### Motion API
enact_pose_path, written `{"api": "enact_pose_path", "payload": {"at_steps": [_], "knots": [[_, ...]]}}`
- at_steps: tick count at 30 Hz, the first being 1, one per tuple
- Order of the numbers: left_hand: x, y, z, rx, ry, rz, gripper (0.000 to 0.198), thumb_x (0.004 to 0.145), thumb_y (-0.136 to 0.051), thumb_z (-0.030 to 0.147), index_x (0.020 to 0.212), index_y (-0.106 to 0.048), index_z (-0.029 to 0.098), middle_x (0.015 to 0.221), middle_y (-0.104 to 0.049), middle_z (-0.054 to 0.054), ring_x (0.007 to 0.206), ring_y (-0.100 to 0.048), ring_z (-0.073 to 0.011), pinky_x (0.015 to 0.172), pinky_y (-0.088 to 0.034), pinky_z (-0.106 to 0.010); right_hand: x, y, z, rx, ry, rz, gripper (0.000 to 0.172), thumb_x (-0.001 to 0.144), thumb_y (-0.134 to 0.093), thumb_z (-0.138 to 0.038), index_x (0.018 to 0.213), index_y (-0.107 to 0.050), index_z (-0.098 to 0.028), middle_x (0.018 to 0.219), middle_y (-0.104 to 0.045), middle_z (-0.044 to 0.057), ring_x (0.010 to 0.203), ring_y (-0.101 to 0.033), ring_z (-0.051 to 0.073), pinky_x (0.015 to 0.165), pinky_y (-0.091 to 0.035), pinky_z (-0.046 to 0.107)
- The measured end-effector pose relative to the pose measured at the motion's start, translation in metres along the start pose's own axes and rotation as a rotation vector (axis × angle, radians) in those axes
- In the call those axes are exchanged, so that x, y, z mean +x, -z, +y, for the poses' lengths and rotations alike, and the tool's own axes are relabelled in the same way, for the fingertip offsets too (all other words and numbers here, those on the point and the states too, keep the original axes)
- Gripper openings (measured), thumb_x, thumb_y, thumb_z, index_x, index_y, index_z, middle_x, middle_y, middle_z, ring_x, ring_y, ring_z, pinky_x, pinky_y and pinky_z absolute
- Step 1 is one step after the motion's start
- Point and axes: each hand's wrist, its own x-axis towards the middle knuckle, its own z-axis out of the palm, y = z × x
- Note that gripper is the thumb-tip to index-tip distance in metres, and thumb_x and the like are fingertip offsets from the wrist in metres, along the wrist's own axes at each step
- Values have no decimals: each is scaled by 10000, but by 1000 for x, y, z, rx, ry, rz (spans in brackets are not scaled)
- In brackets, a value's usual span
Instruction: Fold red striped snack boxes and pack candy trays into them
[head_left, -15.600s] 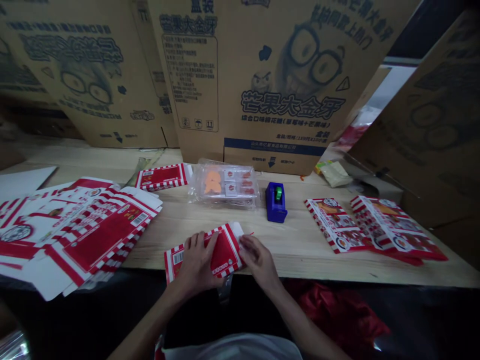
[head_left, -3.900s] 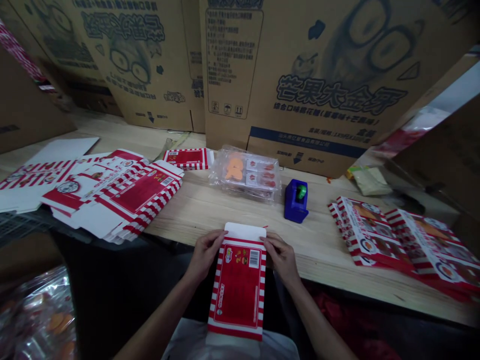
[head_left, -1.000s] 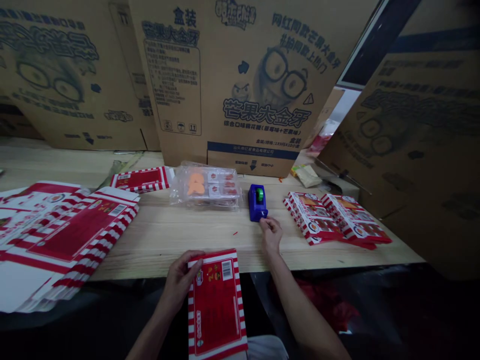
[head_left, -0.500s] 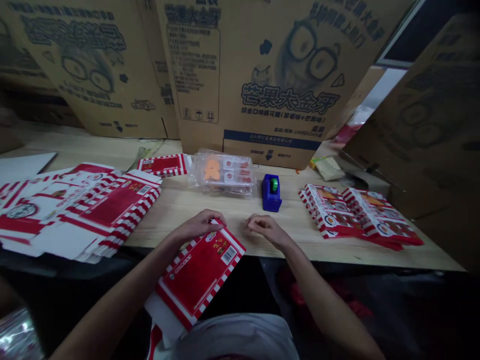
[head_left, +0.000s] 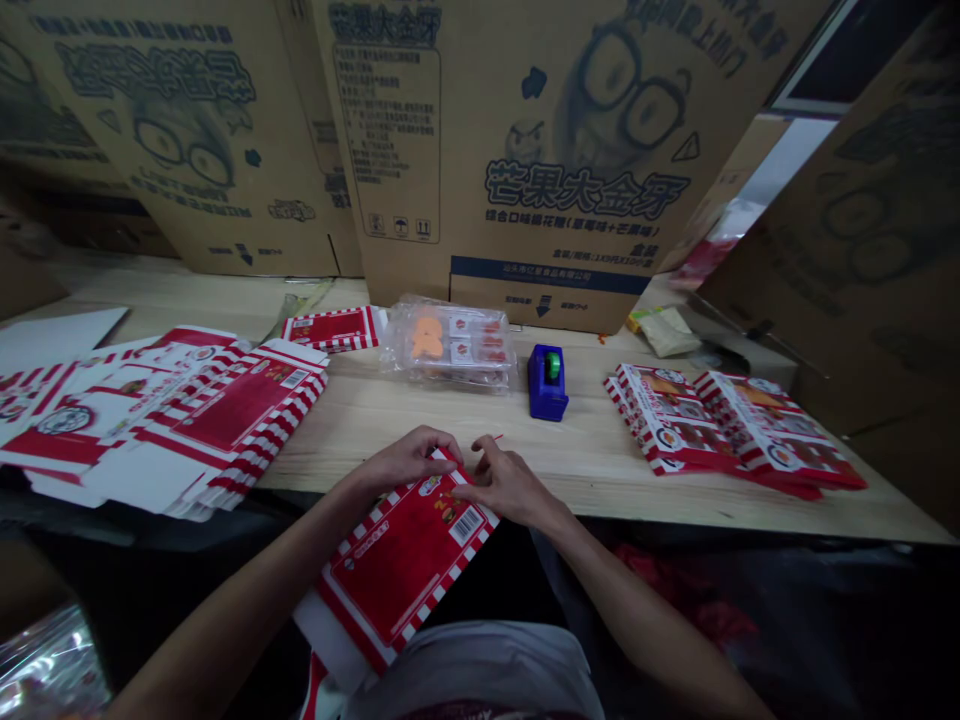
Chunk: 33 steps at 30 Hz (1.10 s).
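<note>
A red and white striped carton (head_left: 401,560) lies slanted over the front edge of the wooden table (head_left: 600,455), its far end on the wood. My left hand (head_left: 409,458) is curled over that far end and grips it. My right hand (head_left: 506,485) presses with bent fingers on the same end, beside the barcode. A blue tape dispenser (head_left: 547,381) stands a short way behind my right hand.
Flat striped cartons (head_left: 172,415) are piled at the left; closed cartons (head_left: 731,430) lie at the right. A clear bag of orange pieces (head_left: 448,345) and one small carton (head_left: 334,328) sit at the middle back. Big brown boxes (head_left: 525,150) wall the rear and right.
My right hand has come left from the bare wood onto the carton's far end, next to my left hand. The carton has stayed slanted.
</note>
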Motion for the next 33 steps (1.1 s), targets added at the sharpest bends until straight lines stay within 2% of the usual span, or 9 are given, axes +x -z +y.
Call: {"api": "enact_pose_path", "payload": {"at_steps": [5,10,13,18,22,24,26,30,33], "knots": [[-10,-4,16,-7,-82,-40,290,757,-688,422,843,-709,146,817,-678,-61,756,-592,-178,717,-460,-267,-4,2,2,685,-224,-354,365,608,-813,-451,694,-605,-164,633,-602,-38,546,-521,93,543,-401,208],[-22,-1,23,-71,-148,72,226,750,-708,379,792,-733,159,827,-661,-71,787,-596,-191,761,-455,-293,-4,-14,3,1140,-336,-403,482,507,-868,-449,828,-657,-158,773,-682,18,660,-621,151,707,-494,294],[-35,8,9,-172,-124,263,216,705,-747,357,768,-724,152,843,-668,-70,791,-612,-191,745,-469,-290,9,-13,1,999,-309,-337,373,596,-823,-455,735,-648,-156,670,-647,4,583,-580,133,633,-487,275],[-74,24,-39,-439,81,1000,337,622,-778,368,836,-611,167,703,-635,13,563,-592,-140,555,-475,-256,65,28,-19,448,63,72,326,773,-654,-480,669,-658,-170,662,-650,21,646,-593,164,655,-481,297],[-100,22,-71,119,80,1217,316,704,-700,418,871,-597,170,842,-637,-49,776,-641,-229,708,-533,-361,142,56,-44,-25,363,313,124,784,-610,-271,733,-675,-179,744,-657,28,737,-591,180,712,-450,299],[-104,19,-75,529,43,1118,466,710,-694,474,1048,-611,165,1146,-604,-157,1106,-569,-351,920,-474,-497,186,61,-54,-226,386,329,132,776,-580,-194,835,-695,-169,862,-668,51,821,-594,187,767,-440,301],[-101,18,-73,827,-37,824,828,637,-734,561,1320,-486,163,1437,-400,-229,1344,-338,-438,1062,-312,-600,226,60,-60,-358,343,315,169,761,-582,-163,876,-705,-158,894,-670,65,846,-587,191,784,-428,301],[-83,22,-61,1067,-154,0,1277,510,-765,656,1523,-117,227,1570,-140,-223,1416,-136,-480,1087,-37,-705,281,53,-55,-425,272,269,94,705,-615,-124,730,-700,-156,701,-653,34,709,-566,172,685,-406,271],[-69,25,-57,1138,-126,-231,1319,504,-755,669,1526,-63,205,1561,-106,-251,1405,-107,-512,1042,20,-748,294,49,-48,-449,244,261,100,692,-593,-101,642,-660,-155,634,-632,22,645,-540,153,621,-373,249]]}}
